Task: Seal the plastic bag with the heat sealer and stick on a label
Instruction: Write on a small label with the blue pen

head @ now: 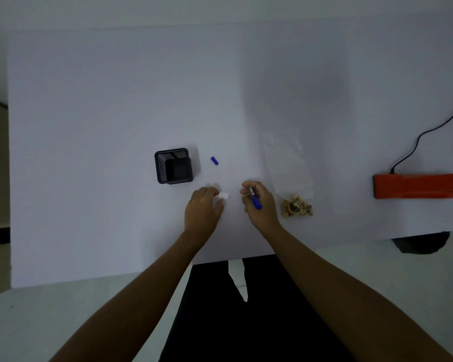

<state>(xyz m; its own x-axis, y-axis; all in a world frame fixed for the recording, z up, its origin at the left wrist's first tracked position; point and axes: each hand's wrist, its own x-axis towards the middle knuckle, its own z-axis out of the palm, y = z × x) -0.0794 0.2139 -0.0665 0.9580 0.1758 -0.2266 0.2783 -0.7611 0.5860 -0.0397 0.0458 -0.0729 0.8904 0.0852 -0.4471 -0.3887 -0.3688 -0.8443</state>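
Note:
A clear plastic bag [288,163] lies flat on the white table, right of centre, with small tan pieces [296,205] bunched at its near end. My right hand [260,205] sits just left of the bag and grips a blue pen [254,199], tip pointing away from me. My left hand [203,209] pinches a small white label [224,196] against the table. The pen's blue cap [214,160] lies loose behind the hands. An orange heat sealer [419,186] rests at the far right edge, well away from both hands.
A black square mesh holder [173,165] stands left of the blue cap. A black cable [426,134] runs from the sealer toward the back right. The table's near edge [220,262] is just below my wrists.

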